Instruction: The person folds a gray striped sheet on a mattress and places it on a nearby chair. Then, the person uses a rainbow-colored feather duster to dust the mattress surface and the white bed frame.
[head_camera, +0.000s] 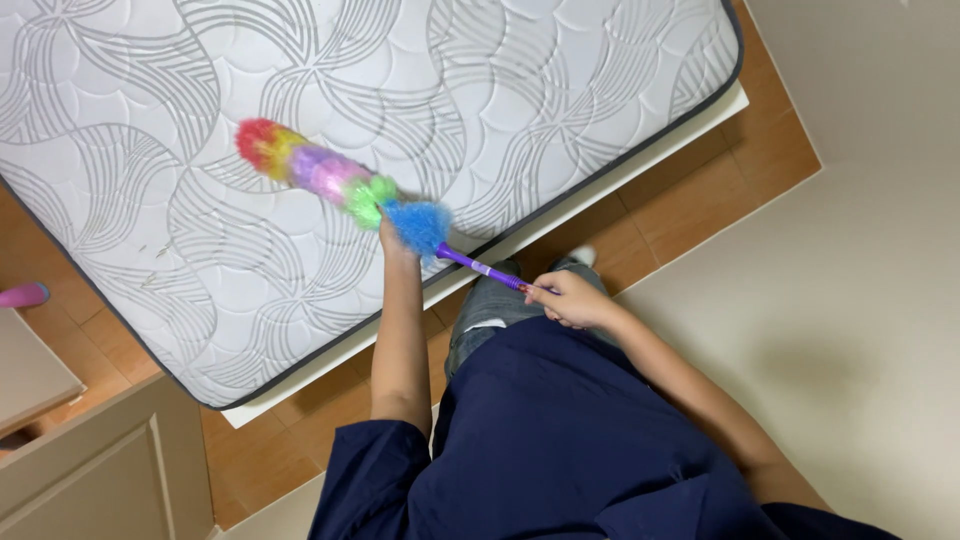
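A rainbow duster (330, 180) lies slantwise over the near part of a bare mattress (150, 130), its fluffy head running from a red and yellow tip through lilac and green to a blue tuft just above the mattress's edge. From the blue tuft a thin purple handle (480, 267) slopes down and to the right, out past the mattress edge and over the person's knees. The right hand (570, 298) is closed around the far end of that handle, fingers curled over it. The left hand (392, 235) reaches forward on a straight bare arm and meets the duster's head between the green and the blue fluff; most of it is hidden behind the fibres, so I cannot tell whether its fingers grip the head or only rest against it. The mattress is white, quilted in grey curving lines with a dark piped border, and it sits on a pale bed base (600, 185) that shows as a light strip along its edge. Below the hands are grey trousers (490, 310) and a dark blue top (560, 440). The floor (700, 200) is of brown tiles. A cream wall (860, 300) fills the right side, and a beige cabinet (90, 470) stands at the lower left, with a pink object (22, 295) at the left edge.
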